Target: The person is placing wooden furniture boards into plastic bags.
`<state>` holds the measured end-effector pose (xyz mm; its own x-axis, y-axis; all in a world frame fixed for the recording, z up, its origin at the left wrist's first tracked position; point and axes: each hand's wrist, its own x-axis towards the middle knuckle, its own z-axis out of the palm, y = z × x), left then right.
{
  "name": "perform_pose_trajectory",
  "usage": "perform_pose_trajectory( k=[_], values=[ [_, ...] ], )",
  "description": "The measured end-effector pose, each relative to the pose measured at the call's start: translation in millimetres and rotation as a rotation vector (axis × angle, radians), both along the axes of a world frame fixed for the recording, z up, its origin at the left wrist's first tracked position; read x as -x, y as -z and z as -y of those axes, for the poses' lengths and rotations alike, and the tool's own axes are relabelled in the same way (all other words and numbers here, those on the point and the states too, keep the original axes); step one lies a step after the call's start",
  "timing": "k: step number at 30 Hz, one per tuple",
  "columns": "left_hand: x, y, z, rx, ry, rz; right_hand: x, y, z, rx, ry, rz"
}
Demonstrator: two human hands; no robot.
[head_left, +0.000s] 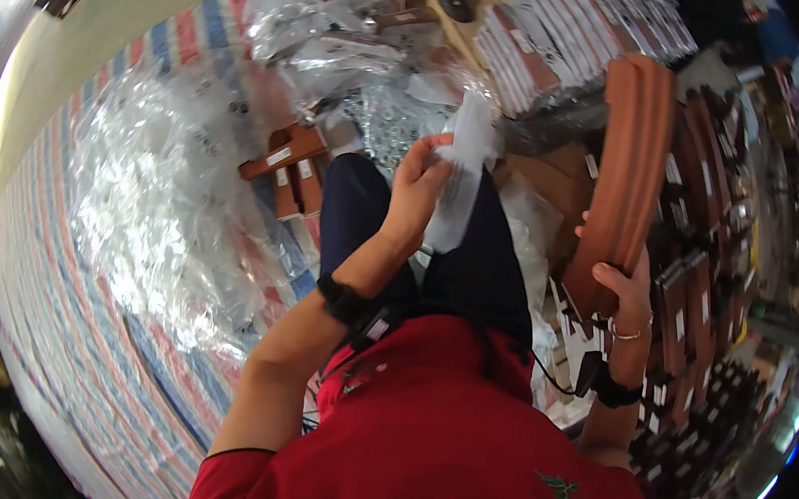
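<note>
My left hand [419, 185] is in front of my lap, its fingers closed on a thin, whitish see-through plastic bag [465, 178] that hangs down between my knees. To the right, my right hand [628, 285] grips the lower end of a long reddish-brown grooved board [633, 158]. The board stands tilted up and away from me, with the thumb across its near face and fingertips at its left edge. Its lower end is partly hidden by the hand. The bag and the board are apart.
A large heap of see-through plastic bags [168, 203] covers the striped sheet [141, 398] at left. Several brown pieces [296, 164] lie beside my left knee. Wrapped boards [582, 34] are stacked ahead. Many brown labelled pieces [683, 311] are piled at right. Someone's foot [454, 3] shows ahead.
</note>
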<state>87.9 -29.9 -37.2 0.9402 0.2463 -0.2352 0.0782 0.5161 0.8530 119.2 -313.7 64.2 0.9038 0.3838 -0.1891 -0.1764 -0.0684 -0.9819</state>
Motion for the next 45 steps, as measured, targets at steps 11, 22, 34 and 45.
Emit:
perform_pose_trajectory(
  k=[11,22,34,45],
  values=[
    [-8,88,200,-1.274,1.013,0.699,66,22,63,0.023,0.320,0.005],
    [-16,33,109,0.154,0.932,-0.170,33,81,26,0.235,0.146,0.099],
    [16,22,41,0.406,0.246,-0.114,19,99,-71,0.092,-0.295,-0.017],
    [45,25,20,0.471,0.147,-0.056,32,93,-90,0.111,-0.389,-0.093]
  ],
)
